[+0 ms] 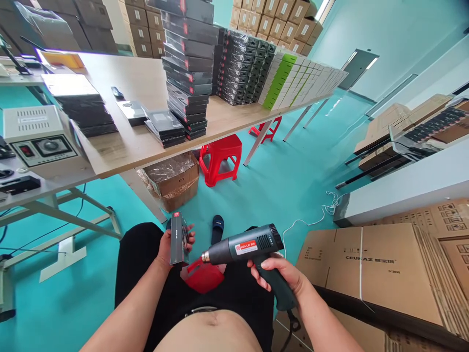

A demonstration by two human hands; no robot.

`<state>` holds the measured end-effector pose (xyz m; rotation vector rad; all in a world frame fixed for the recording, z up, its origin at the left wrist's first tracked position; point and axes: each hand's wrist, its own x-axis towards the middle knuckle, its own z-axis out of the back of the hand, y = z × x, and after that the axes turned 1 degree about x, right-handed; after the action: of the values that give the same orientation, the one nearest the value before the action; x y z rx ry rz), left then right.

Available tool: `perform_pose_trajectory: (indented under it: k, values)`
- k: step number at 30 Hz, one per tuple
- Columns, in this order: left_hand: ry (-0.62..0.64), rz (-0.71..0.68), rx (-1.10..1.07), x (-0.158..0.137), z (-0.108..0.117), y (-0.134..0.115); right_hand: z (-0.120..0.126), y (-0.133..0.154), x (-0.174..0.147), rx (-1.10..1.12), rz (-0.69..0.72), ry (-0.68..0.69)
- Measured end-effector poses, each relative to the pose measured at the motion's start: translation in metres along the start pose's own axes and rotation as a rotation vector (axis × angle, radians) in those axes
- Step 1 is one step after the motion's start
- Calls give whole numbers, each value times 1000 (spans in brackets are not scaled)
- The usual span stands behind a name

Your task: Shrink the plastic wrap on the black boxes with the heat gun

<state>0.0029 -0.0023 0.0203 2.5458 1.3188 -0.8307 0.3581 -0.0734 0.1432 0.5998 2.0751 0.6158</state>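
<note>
My left hand (166, 247) is closed round a narrow black box (179, 239), which stands on end above my lap with its side toward me. In my right hand (280, 274) is a dark grey heat gun (234, 247) with a red and white label, gripped by its handle. Its metal nozzle points left at the box's lower part, a short gap away. The power cord hangs from the bottom of the handle. Between my legs part of a red stool seat (205, 278) shows.
A long table (124, 161) holds stacked black boxes (190, 63), wrapped packs and white-green boxes (289, 78). A grey machine (40, 137) stands at the left. Below are a carton (179, 183) and a red stool (222, 154). Flattened cartons (366, 269) lie right; a white cable (326, 210) crosses the floor.
</note>
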Motion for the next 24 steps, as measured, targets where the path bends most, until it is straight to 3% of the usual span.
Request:
perform_pose_trajectory:
  k: [5,8,11,16,18,20,22,24]
  values:
    - [123,289,135,0,1,-4,0,21,39,135,97,-129]
    - [163,247,134,3,11,-2,-17,33,66,164,146,-108]
    - [109,185,166,4,16,2,-44,39,81,144,141,-49]
    - [-55,-14,154,-4,4,6,-75,43,66,-49,71,132]
    - [-86,-66,160,-9,-2,7,-71,43,51,-217,-16,256]
    - [-87,-94,170,-14,-6,9,-56,39,39,-326,-84,290]
    - [-99,-107,204,-18,-7,12,-32,30,33,-306,-69,172]
    - [-135,-87,267,-20,-7,11,-7,19,34,-217,-31,-36]
